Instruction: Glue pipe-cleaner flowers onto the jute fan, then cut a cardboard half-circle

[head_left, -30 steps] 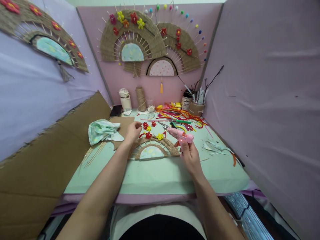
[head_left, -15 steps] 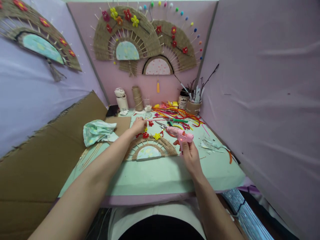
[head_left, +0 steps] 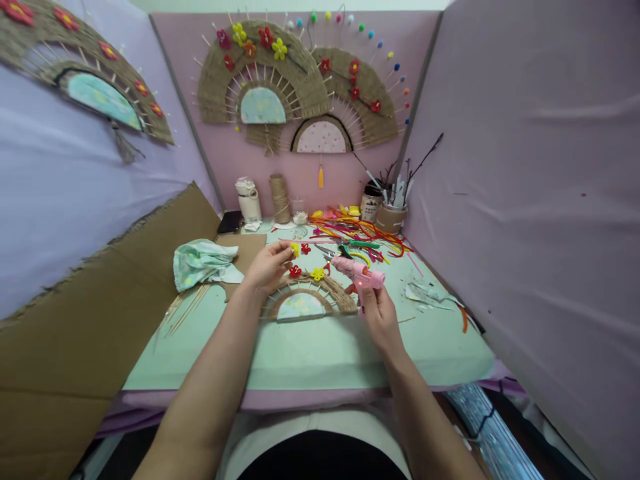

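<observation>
Between the fingertips of my left hand [head_left: 270, 267] is a small yellow flower [head_left: 295, 250], lifted above the table. My right hand [head_left: 379, 313] is wrapped round the handle of a pink glue gun [head_left: 359, 272], its nozzle pointing left and a small light glowing on its side. In front of both hands lies a twine-woven fan [head_left: 340, 293] with a pale green patterned half-circle [head_left: 300, 305]. A red flower [head_left: 295, 271] and a yellow flower [head_left: 317, 274] rest along its upper edge. Another red flower [head_left: 305, 249] lies just behind.
Scissors [head_left: 327, 252], green-handled pliers [head_left: 364, 244] and a heap of red and orange pipe cleaners [head_left: 360, 229] lie farther back. A crumpled cloth [head_left: 205, 262] and thin sticks [head_left: 187, 308] are at left, fabric scraps [head_left: 431, 293] at right. A twine cone [head_left: 280, 200] stands behind.
My left hand has risen slightly and drawn back from the flowers, now showing the yellow flower in its fingertips. The right hand and glue gun have barely moved. The view has tilted slightly.
</observation>
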Demonstrator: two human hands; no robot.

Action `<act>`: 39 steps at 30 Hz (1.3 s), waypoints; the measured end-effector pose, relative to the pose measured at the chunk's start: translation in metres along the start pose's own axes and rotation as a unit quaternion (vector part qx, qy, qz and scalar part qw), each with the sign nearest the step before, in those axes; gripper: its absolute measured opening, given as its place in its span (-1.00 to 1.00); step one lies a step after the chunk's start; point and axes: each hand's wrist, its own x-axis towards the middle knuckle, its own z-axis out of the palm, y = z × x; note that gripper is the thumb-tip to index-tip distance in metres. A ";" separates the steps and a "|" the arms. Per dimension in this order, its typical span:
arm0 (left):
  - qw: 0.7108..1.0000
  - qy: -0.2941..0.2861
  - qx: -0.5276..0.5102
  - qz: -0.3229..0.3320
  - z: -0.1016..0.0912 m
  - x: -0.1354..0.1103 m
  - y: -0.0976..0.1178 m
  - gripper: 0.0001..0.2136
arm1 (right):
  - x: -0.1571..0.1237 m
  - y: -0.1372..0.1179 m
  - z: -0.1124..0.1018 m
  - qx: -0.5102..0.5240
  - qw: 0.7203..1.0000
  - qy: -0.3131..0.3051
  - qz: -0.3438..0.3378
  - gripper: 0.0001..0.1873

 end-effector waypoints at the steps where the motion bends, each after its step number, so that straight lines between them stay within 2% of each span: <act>1: 0.999 -0.005 -0.035 -0.020 0.005 -0.006 -0.004 -0.81 | 0.000 0.000 0.000 -0.002 1.000 0.002 -0.001 -0.49; 6: 0.982 -0.012 -0.168 -0.083 0.019 -0.012 -0.023 -0.79 | -0.001 0.000 -0.001 -0.005 1.000 0.013 -0.003 -0.49; 13: 0.959 -0.047 -0.267 -0.081 0.017 -0.010 -0.031 -0.71 | -0.004 -0.002 0.002 -0.004 1.000 -0.020 0.015 -0.45; 20: 0.953 -0.067 -0.283 -0.086 0.018 -0.010 -0.033 -0.73 | -0.009 0.001 0.007 -0.007 0.999 -0.032 -0.002 -0.54; 25: 0.959 -0.086 -0.258 -0.081 0.018 -0.010 -0.036 -0.75 | -0.011 0.000 0.009 0.000 0.999 -0.033 -0.005 -0.56; 39: 0.964 -0.080 -0.237 -0.093 0.019 -0.014 -0.034 -0.71 | -0.011 0.002 0.010 -0.006 0.999 -0.035 0.007 -0.59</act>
